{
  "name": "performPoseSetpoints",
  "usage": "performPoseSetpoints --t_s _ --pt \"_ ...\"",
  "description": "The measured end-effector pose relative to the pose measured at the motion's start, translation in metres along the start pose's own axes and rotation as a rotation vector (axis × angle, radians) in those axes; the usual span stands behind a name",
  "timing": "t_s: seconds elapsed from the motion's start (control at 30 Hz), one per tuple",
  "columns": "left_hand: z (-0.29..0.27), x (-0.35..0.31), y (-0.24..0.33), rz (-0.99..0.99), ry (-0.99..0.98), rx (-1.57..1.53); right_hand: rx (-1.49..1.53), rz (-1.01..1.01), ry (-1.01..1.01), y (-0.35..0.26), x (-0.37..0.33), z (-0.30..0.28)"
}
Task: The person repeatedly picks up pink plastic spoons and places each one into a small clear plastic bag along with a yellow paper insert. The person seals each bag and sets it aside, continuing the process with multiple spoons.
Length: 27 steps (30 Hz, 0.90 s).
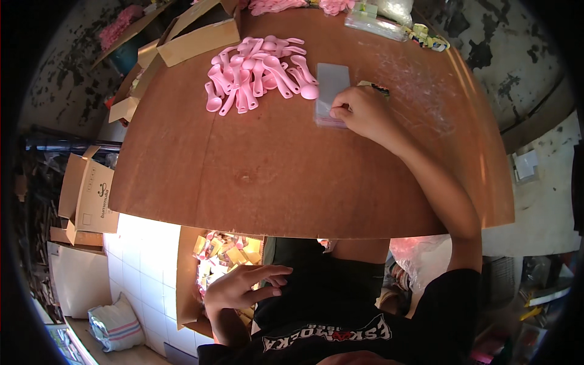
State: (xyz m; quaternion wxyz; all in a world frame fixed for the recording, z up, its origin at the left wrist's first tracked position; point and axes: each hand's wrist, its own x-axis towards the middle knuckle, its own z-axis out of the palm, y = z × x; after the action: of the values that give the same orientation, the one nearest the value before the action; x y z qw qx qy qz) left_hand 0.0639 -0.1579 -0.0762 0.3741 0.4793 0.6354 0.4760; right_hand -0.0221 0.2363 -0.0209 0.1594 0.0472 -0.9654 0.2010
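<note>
My right hand (364, 111) rests over a stack of clear plastic bags (333, 78) on the brown table. Its thumb and forefinger pinch together at the near edge of the stack; whether a bag is between them I cannot make out. Partly behind that hand lies a small dark printed piece (376, 87). To the left of the bags is a heap of pink plastic spoons (249, 70). Below the table edge, my left hand (248, 287) hangs with its fingers stretched and apart, holding nothing, above an open carton (187, 274) of small packed items.
The brown table (255, 170) spreads in front of me. An open cardboard box (201, 45) sits at its far left, clear packs (374, 25) at the far right. Loose clear film (420, 91) lies on the right side. A white sack (115, 322) stands on the floor at left.
</note>
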Motion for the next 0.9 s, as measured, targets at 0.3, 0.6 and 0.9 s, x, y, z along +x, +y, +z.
performPoseSetpoints --t_s 0.3,0.6,0.9 --pt "-0.013 0.108 0.064 0.236 0.751 0.515 0.368 -0.248 -0.422 -0.117 -0.079 -0.056" --pt "-0.017 0.107 0.059 0.297 0.766 -0.012 0.048 -0.004 0.060 -0.034 -0.065 -0.051" --pt "-0.018 0.112 0.051 0.323 0.803 -0.241 -0.027 0.026 0.131 0.033 -0.067 -0.028"
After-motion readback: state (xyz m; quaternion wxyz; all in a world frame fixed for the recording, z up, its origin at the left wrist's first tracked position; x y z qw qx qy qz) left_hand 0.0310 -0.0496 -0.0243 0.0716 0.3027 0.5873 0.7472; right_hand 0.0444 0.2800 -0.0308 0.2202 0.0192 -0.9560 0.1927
